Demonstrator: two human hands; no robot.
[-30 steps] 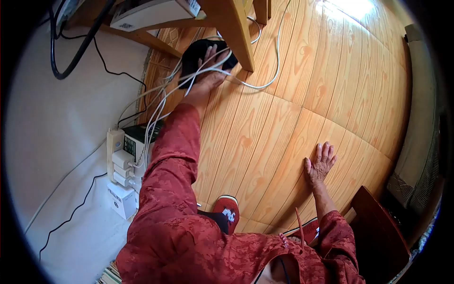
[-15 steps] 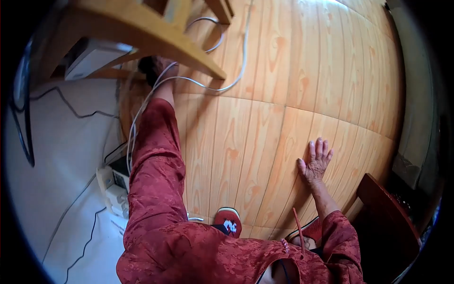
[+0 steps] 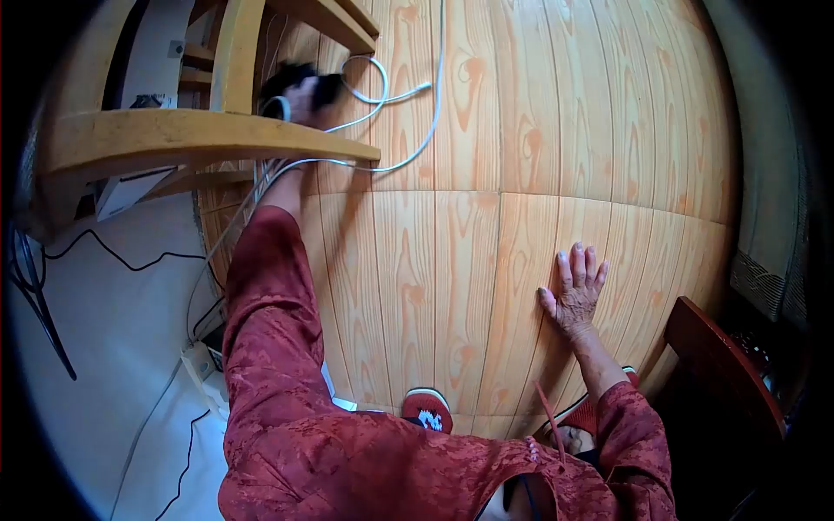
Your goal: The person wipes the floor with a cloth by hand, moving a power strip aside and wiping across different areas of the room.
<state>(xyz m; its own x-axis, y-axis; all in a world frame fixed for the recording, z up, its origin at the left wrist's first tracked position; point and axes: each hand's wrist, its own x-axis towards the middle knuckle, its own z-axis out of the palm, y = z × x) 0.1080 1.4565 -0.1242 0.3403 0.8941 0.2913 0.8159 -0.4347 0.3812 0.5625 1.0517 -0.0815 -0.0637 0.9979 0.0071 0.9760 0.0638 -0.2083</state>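
Note:
My left hand (image 3: 301,101) reaches past a wooden leg of the furniture at upper left, low over the floor. Its fingers are closed on a soft-looking black thing (image 3: 291,80), too blurred to name. A white cable (image 3: 401,165) runs by the left wrist and curves over the floor, with a loop and a plug end (image 3: 423,87) to the right of the hand. My right hand (image 3: 576,295) lies flat on the wood-patterned floor (image 3: 469,260), fingers spread, holding nothing.
Wooden furniture legs (image 3: 208,137) stand at upper left, with a white box-like thing (image 3: 130,193) behind them. Black cords (image 3: 130,260) and a white power strip (image 3: 204,373) lie along the left wall. At right are a dark red wooden panel (image 3: 730,365) and hanging fabric (image 3: 764,217).
My left hand has moved forward with the black thing, which now shows more fully beyond the wooden leg. The view has shifted slightly. My right hand stays flat on the floor.

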